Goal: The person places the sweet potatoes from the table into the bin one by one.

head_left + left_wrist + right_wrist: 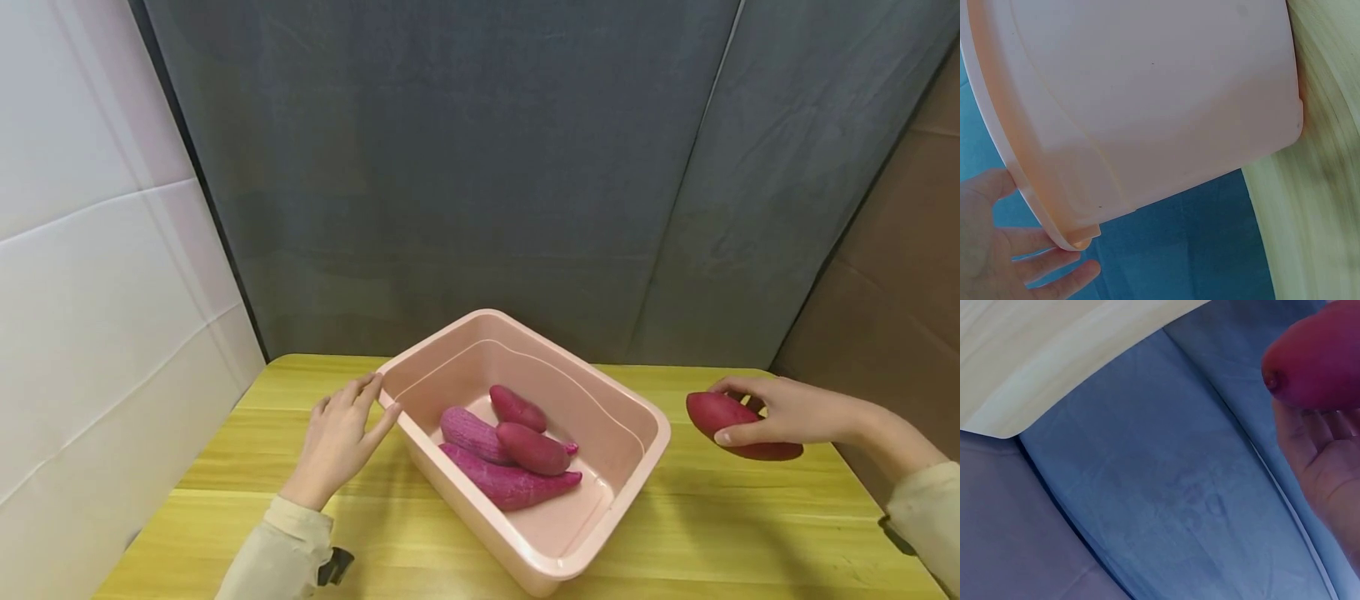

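Note:
A pink plastic tub [637, 412] stands on the yellow wooden table [247, 467] and holds several purple-red sweet potatoes [510, 450]. My left hand [341, 442] lies at the tub's left corner, fingers straight, thumb against the wall; in the left wrist view the tub [1147, 106] fills the picture with my left hand [1004, 250] beside its rim. To the right of the tub my right hand [780, 410] grips a dark red sweet potato [723, 417] just above the table. In the right wrist view the sweet potato [1319, 359] rests against my right hand [1325, 462].
A dark grey curtain [480, 167] hangs behind the table. A white panel [90, 275] stands on the left and a brown board [900, 275] on the right. The table's right edge runs close under my right forearm.

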